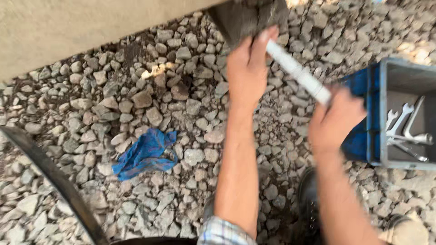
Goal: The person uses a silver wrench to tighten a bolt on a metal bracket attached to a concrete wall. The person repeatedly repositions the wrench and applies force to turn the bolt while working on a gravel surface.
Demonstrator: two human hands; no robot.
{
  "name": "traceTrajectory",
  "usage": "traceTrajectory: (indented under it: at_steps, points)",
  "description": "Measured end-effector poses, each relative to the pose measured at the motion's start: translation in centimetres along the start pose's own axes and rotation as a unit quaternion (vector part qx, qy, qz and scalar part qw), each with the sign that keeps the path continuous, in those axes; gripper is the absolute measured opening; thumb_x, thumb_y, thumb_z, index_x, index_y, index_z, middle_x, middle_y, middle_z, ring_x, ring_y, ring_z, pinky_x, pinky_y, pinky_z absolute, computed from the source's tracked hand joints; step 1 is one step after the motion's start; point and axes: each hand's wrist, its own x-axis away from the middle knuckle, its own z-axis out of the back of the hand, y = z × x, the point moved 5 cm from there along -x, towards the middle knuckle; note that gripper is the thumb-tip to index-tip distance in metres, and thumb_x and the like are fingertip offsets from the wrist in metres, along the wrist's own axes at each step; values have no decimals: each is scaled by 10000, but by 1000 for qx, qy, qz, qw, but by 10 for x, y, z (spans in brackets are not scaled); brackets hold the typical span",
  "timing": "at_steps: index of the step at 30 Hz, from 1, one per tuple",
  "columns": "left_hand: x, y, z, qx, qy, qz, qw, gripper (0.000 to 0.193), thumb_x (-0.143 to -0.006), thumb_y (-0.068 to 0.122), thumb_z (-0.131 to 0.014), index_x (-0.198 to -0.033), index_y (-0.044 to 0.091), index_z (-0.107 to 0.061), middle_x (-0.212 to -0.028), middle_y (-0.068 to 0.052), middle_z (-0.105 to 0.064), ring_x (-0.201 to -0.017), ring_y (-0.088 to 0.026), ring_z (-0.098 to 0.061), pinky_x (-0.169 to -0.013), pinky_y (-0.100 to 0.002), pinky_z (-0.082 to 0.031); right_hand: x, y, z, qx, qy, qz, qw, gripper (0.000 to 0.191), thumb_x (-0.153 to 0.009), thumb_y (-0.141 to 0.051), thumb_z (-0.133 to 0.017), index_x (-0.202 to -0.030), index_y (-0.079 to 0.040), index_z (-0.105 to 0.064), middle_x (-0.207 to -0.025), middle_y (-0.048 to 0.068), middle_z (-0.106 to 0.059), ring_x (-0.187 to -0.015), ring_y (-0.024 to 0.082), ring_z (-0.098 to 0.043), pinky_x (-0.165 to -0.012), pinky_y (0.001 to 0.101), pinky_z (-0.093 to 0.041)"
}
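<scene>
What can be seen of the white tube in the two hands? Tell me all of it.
The white tube is a slim, pale cylinder, plastic by its look, with faint rings or joints along its length, blurred by motion. It slants from upper left down to lower right above the grey gravel. The left hand closes on its upper end, the right hand on its lower end, hiding both tips. Just behind its lower end stands a blue toolbox.

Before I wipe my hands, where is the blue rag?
The blue rag lies crumpled on the gravel, left of the left hand.
</scene>
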Motion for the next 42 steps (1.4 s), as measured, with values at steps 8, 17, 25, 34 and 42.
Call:
traceTrajectory:
  at_steps: [8,17,25,34,42]
  points:
    - [-17,-26,-12,18,34,43,998,271,-1101,155,-571,-1092,-77,-711,-981,-148,-773,-932,-143,-736,-600,-198,-443,-95,80,-74,5,26,-11,1000,84,-1116,-193,-623,-1080,-129,-664,-1106,87,-679,-1059,366,-591,-877,520,-400]
    - [-14,21,4,1,-56,24,998,296,-1073,128,-554,-1213,-89,-698,-1079,-180,-794,-960,-234,-767,-829,-320,-626,-21,-105,44,297,-88,10,951,825,-675,-518,-765,-1190,112,-634,-921,242,-710,-771,351,-707,-834,550,-566]
    - [-7,4,29,1,-39,97,995,336,-1044,177,-558,-1227,-90,-650,-1100,-211,-776,-983,-261,-791,-763,-349,-676,91,-62,-13,-160,-170,-184,955,295,-991,-290,-711,-852,-43,-628,-709,187,-618,-615,362,-603,-562,455,-454]
    - [-14,-19,-11,-27,40,24,999,328,-1085,246,-553,-1158,-25,-723,-1058,-135,-806,-657,-76,-533,-555,-224,-412,-57,66,-54,4,60,-63,996,140,-1113,-206,-585,-1119,-84,-654,-1111,128,-640,-1022,366,-567,-861,502,-423]
    - [-10,0,8,-138,-10,110,984,296,-1079,198,-566,-1212,30,-771,-939,-232,-747,-659,-153,-565,-530,-273,-438,-6,-86,33,299,-167,-9,940,412,-887,-416,-742,-960,-16,-677,-818,146,-682,-763,298,-687,-818,480,-570]
